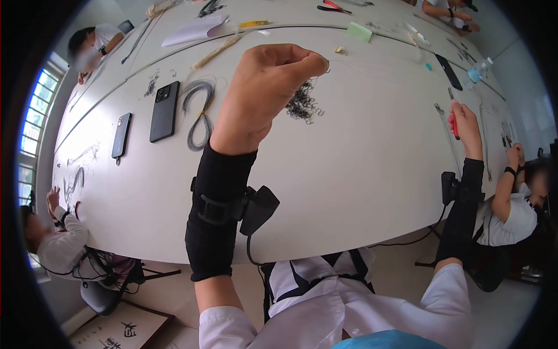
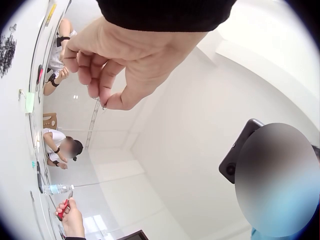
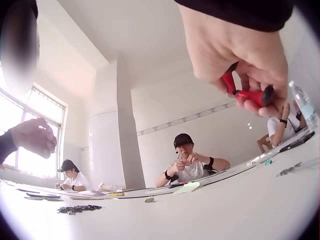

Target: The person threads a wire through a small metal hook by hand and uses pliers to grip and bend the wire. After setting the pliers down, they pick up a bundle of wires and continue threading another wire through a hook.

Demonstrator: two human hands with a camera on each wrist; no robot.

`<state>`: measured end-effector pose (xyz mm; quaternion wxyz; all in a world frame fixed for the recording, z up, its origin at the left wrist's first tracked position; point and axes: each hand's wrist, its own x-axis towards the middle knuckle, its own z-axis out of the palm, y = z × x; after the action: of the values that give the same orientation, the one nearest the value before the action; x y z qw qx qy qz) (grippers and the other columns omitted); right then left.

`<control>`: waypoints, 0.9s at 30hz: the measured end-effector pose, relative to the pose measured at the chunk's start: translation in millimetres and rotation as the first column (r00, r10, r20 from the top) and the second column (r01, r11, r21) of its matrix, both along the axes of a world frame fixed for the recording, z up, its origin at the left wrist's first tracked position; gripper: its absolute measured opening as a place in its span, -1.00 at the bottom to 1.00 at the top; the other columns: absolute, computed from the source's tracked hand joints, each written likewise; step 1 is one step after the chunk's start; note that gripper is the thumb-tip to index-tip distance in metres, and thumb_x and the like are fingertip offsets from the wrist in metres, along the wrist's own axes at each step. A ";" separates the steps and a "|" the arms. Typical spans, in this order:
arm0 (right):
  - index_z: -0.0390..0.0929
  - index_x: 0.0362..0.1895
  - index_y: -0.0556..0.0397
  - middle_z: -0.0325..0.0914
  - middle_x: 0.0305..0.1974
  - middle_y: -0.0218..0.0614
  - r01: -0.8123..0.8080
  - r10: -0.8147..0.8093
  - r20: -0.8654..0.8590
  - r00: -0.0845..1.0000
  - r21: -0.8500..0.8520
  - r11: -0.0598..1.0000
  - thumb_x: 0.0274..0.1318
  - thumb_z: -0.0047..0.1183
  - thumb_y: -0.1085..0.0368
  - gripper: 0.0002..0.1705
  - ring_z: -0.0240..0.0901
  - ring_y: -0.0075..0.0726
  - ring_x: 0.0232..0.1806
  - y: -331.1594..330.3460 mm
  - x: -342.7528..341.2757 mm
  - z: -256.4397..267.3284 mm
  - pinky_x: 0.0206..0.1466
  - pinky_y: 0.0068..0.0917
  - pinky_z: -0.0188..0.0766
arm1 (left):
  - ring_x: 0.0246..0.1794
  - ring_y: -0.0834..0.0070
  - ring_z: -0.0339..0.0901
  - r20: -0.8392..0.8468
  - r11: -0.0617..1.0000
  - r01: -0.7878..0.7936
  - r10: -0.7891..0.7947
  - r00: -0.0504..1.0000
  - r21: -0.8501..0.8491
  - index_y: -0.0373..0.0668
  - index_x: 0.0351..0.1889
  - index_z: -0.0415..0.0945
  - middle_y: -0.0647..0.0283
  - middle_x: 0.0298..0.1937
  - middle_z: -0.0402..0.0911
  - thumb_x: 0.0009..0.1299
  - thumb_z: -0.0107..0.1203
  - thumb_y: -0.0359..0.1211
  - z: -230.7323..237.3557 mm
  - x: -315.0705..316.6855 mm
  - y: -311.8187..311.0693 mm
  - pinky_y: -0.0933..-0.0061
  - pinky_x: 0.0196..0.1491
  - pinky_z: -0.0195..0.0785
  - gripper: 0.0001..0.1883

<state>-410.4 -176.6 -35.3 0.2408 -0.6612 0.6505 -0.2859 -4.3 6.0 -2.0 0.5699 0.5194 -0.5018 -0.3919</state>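
Note:
Raised over the table, my left hand (image 1: 256,96) pinches a small bent wire (image 1: 328,69) between thumb and fingertips; only a tiny end of it shows. In the head view, a pile of small dark curved wire pieces (image 1: 303,104) lies beyond this hand, partly hidden by it. Off to the right, my right hand (image 1: 469,129) grips red-handled pliers (image 1: 455,126), their metal tip pointing away from me. The right wrist view shows the red handles (image 3: 252,96) between the fingers, with the tip hidden there.
A bundle of grey wire (image 1: 199,116), a black phone (image 1: 165,111) and another phone (image 1: 121,136) lie on the left. Farther off are green paper (image 1: 359,32) and a yellow tool (image 1: 254,24). A water bottle (image 1: 480,69) stands at right. Other people sit around the table.

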 end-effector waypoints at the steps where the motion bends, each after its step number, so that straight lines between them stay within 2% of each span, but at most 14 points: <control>1: 0.51 -0.29 0.08 0.40 -0.54 -0.48 -0.037 0.048 -0.118 0.992 0.093 0.995 0.42 -0.05 -0.06 -0.56 0.31 -0.61 -0.55 5.3 3.5 3.2 -0.41 -0.59 0.29 | -0.23 0.59 0.47 -0.007 1.000 -0.011 0.011 1.000 0.002 -0.26 -0.32 0.67 0.33 -0.31 0.65 0.31 0.23 -0.24 -0.5 -0.3 -0.3 0.50 -0.06 0.21 -0.76; 2: 0.53 -0.27 0.09 0.42 -0.54 -0.47 -0.061 0.105 -0.230 0.967 0.190 0.980 0.41 -0.05 -0.06 -0.55 0.34 -0.59 -0.54 10.5 6.3 5.6 -0.39 -0.57 0.32 | -0.23 0.59 0.47 -0.006 1.000 -0.023 0.023 1.000 -0.003 -0.26 -0.32 0.67 0.33 -0.31 0.65 0.31 0.23 -0.23 -0.5 -0.9 -0.4 0.50 -0.06 0.21 -0.75; 3: 0.57 -0.20 0.12 0.45 -0.50 -0.45 -0.106 0.131 -0.211 0.969 0.124 0.987 0.38 -0.03 -0.06 -0.54 0.34 -0.57 -0.50 16.1 9.0 6.2 -0.34 -0.55 0.34 | -0.23 0.58 0.47 -0.007 0.999 -0.034 0.034 0.999 -0.007 -0.26 -0.32 0.67 0.32 -0.31 0.65 0.31 0.23 -0.23 -0.4 -0.9 0.5 0.50 -0.06 0.21 -0.75; 4: 0.58 -0.18 0.11 0.45 -0.48 -0.45 -0.159 0.166 -0.149 0.975 0.057 0.986 0.37 -0.01 -0.06 -0.55 0.33 -0.58 -0.47 24.5 17.5 10.9 -0.31 -0.57 0.32 | -0.22 0.58 0.47 -0.007 0.999 -0.046 0.046 0.999 -0.011 -0.27 -0.31 0.68 0.32 -0.30 0.66 0.31 0.24 -0.23 0.1 -1.7 0.9 0.50 -0.06 0.21 -0.75; 6: 0.61 -0.13 0.11 0.46 -0.45 -0.47 -0.245 0.243 -0.031 0.969 -0.085 0.966 0.34 0.03 -0.05 -0.55 0.32 -0.61 -0.41 44.1 42.6 26.4 -0.25 -0.62 0.29 | -0.33 0.64 0.45 -0.013 0.998 -0.069 0.069 0.998 -0.010 -0.33 -0.32 0.66 0.32 -0.36 0.63 0.26 0.26 -0.28 3.9 -4.2 1.2 0.60 -0.21 0.22 -0.75; 7: 0.61 -0.11 0.11 0.46 -0.44 -0.48 -0.311 0.316 0.058 0.947 -0.075 0.947 0.33 0.05 -0.04 -0.56 0.31 -0.61 -0.39 56.3 59.1 36.9 -0.22 -0.62 0.28 | -0.38 0.67 0.44 -0.015 0.997 -0.076 0.076 0.997 -0.010 -0.36 -0.33 0.65 0.32 -0.39 0.62 0.23 0.27 -0.31 4.6 -6.3 0.6 0.65 -0.29 0.23 -0.75; 10: 0.63 -0.08 0.12 0.48 -0.38 -0.51 -0.489 0.501 0.310 0.808 -0.121 0.864 0.29 0.12 0.03 -0.60 0.32 -0.63 -0.30 89.7 114.6 53.8 -0.11 -0.63 0.26 | -0.22 0.59 0.48 0.041 0.999 -0.022 0.020 0.999 0.039 -0.28 -0.29 0.67 0.31 -0.30 0.66 0.32 0.24 -0.24 2.3 -8.0 0.7 0.52 -0.05 0.21 -0.75; 12: 0.64 -0.09 0.13 0.54 -0.28 -0.47 -0.555 0.569 0.436 0.697 -0.174 0.813 0.26 0.16 0.08 -0.64 0.39 -0.59 -0.20 106.6 146.8 51.9 0.00 -0.62 0.28 | -0.21 0.59 0.48 0.042 0.998 0.011 -0.014 0.999 0.057 -0.28 -0.28 0.67 0.30 -0.29 0.67 0.33 0.23 -0.26 1.5 -9.5 0.6 0.52 -0.05 0.21 -0.76; 14: 0.65 -0.08 0.14 0.57 -0.27 -0.43 -0.631 0.631 0.450 0.632 -0.175 0.756 0.26 0.18 0.11 -0.65 0.44 -0.53 -0.17 113.6 172.4 51.2 0.05 -0.60 0.31 | -0.21 0.59 0.49 0.021 0.997 0.045 -0.047 0.999 0.067 -0.28 -0.27 0.67 0.30 -0.29 0.67 0.34 0.22 -0.28 0.8 -12.8 1.0 0.52 -0.05 0.21 -0.78; 16: 0.66 -0.13 0.13 0.53 -0.38 -0.45 -0.670 0.672 0.418 0.611 -0.180 0.721 0.27 0.17 0.09 -0.66 0.39 -0.58 -0.29 114.8 189.8 45.9 -0.11 -0.62 0.31 | -0.20 0.59 0.50 -0.026 0.995 0.073 -0.071 0.997 0.062 -0.28 -0.27 0.67 0.29 -0.28 0.68 0.35 0.21 -0.29 0.8 -14.3 2.0 0.51 -0.05 0.21 -0.79; 19: 0.64 -0.21 0.12 0.45 -0.49 -0.50 -0.663 0.660 0.420 0.623 -0.164 0.731 0.28 0.15 0.08 -0.67 0.28 -0.63 -0.42 112.1 199.5 39.7 -0.29 -0.63 0.22 | -0.20 0.59 0.50 -0.072 0.993 0.113 -0.109 0.991 0.043 -0.28 -0.27 0.67 0.29 -0.27 0.68 0.35 0.21 -0.30 -0.2 -12.6 2.3 0.51 -0.04 0.21 -0.79; 22: 0.62 -0.26 0.11 0.39 -0.53 -0.54 -0.638 0.662 0.448 0.600 -0.231 0.735 0.30 0.14 0.09 -0.69 0.20 -0.65 -0.48 110.8 201.6 38.3 -0.37 -0.62 0.12 | -0.20 0.60 0.50 -0.077 0.993 0.115 -0.112 0.991 0.037 -0.28 -0.28 0.67 0.29 -0.27 0.68 0.36 0.21 -0.29 1.4 -14.8 2.4 0.52 -0.05 0.20 -0.79; 25: 0.60 -0.25 0.09 0.40 -0.52 -0.54 -0.557 0.612 0.463 0.641 -0.268 0.786 0.32 0.11 0.08 -0.69 0.22 -0.65 -0.46 105.2 195.1 36.4 -0.35 -0.63 0.15 | -0.21 0.60 0.49 -0.055 0.991 0.118 -0.114 0.992 0.068 -0.26 -0.30 0.67 0.30 -0.29 0.67 0.36 0.22 -0.29 -2.1 -9.4 0.2 0.52 -0.05 0.22 -0.80; 27: 0.58 -0.21 0.09 0.42 -0.47 -0.50 -0.517 0.585 0.551 0.594 -0.296 0.803 0.33 0.10 0.07 -0.68 0.28 -0.62 -0.39 98.1 188.4 35.7 -0.25 -0.61 0.19 | -0.23 0.60 0.49 -0.040 0.992 0.096 -0.093 0.995 0.078 -0.26 -0.31 0.67 0.31 -0.31 0.66 0.35 0.23 -0.28 -4.2 -6.4 -1.7 0.53 -0.06 0.23 -0.80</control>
<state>-221.9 -78.5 0.4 0.4814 -0.7094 0.2815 -0.4310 -10.7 4.2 -6.2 0.5385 0.5102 -0.4992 -0.4478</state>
